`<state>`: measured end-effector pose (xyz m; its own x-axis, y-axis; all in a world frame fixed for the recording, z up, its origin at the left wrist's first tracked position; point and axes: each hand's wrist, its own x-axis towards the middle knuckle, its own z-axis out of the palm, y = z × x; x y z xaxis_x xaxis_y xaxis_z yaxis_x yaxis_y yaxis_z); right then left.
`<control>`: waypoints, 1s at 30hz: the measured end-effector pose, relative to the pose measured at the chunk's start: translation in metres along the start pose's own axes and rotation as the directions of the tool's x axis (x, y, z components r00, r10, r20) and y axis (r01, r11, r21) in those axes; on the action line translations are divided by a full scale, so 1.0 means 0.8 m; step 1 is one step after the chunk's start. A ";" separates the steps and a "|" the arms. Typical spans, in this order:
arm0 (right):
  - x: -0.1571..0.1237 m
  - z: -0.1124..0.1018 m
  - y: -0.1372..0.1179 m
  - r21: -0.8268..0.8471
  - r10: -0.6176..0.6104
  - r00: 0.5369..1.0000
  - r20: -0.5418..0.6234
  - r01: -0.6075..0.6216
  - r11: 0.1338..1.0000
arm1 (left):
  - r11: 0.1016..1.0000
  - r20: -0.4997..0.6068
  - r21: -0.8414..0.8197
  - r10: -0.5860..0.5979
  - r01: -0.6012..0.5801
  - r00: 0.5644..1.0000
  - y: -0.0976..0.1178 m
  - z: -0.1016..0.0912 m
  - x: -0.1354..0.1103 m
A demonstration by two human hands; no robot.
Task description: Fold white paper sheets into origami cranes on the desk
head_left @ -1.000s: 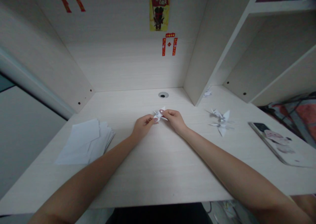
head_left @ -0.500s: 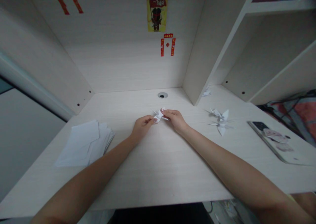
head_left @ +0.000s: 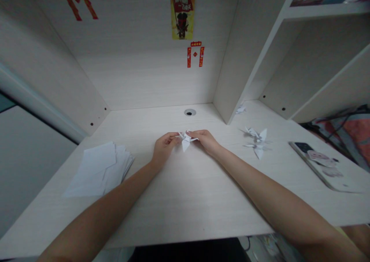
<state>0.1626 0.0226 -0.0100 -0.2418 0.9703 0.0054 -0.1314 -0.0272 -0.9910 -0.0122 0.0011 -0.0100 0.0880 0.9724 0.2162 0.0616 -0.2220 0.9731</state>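
Note:
A small white paper crane (head_left: 185,141) is between my two hands, low over the middle of the desk, one wing pointing down toward me. My right hand (head_left: 202,138) pinches its far wing between thumb and fingers. On the other side, my left hand (head_left: 165,144) has its fingertips closed at the crane's thin left point; whether they grip it firmly is hard to see. Off to the right, several finished paper cranes (head_left: 258,140) lie close together on the desk.
A stack of white paper sheets (head_left: 100,167) lies at the left. A phone (head_left: 325,165) with a decorated case rests at the right. The upright panel (head_left: 239,73) divides the desk's back. Another folded white paper piece (head_left: 241,110) sits behind it. A cable hole (head_left: 190,112) is at the back.
The crane has turned and its near wing now spreads downward, free of my left fingers. My left hand has shifted slightly left; my right hand still holds the crane.

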 end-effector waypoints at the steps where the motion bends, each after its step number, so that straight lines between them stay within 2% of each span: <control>1: 0.000 0.000 0.000 -0.010 0.006 1.000 0.005 -0.006 1.000 | 1.000 0.001 0.017 0.007 -0.007 1.000 0.000 0.000 0.000; 4: 0.000 -0.001 0.001 -0.028 0.007 0.999 0.034 -0.006 1.000 | 0.998 0.007 0.052 0.017 -0.017 1.000 0.004 0.001 -0.001; 8: 0.001 -0.001 0.002 0.042 -0.013 0.998 0.065 0.010 0.999 | 1.000 -0.011 -0.002 -0.013 0.013 1.000 0.009 0.002 -0.001; 11: 0.004 0.001 0.004 0.099 -0.017 0.999 0.037 0.013 0.995 | 0.997 -0.089 -0.061 -0.054 0.048 0.995 0.008 -0.001 0.003; 16: 0.004 0.007 0.014 -0.029 -0.129 0.990 -0.063 0.128 0.991 | 0.992 -0.213 -0.099 -0.094 0.074 0.973 0.002 -0.006 0.010; 20: 0.002 0.013 0.020 -0.048 -0.182 0.977 -0.112 0.178 0.983 | 0.990 -0.205 -0.116 -0.103 0.080 0.973 0.001 -0.006 0.011; 27: -0.001 0.014 0.014 -0.038 -0.162 0.974 -0.159 0.158 0.987 | 0.991 -0.122 -0.098 -0.108 0.096 0.987 -0.002 -0.006 0.010; 30: -0.001 0.014 0.014 -0.044 -0.157 0.974 -0.165 0.152 0.987 | 0.991 -0.119 -0.094 -0.104 0.093 0.987 -0.003 -0.006 0.011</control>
<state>0.1506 0.0189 -0.0198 -0.0565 0.9887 0.1387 -0.1238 0.1310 -0.9836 -0.0162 0.0102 -0.0098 -0.0383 0.9919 0.1214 -0.0240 -0.1223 0.9922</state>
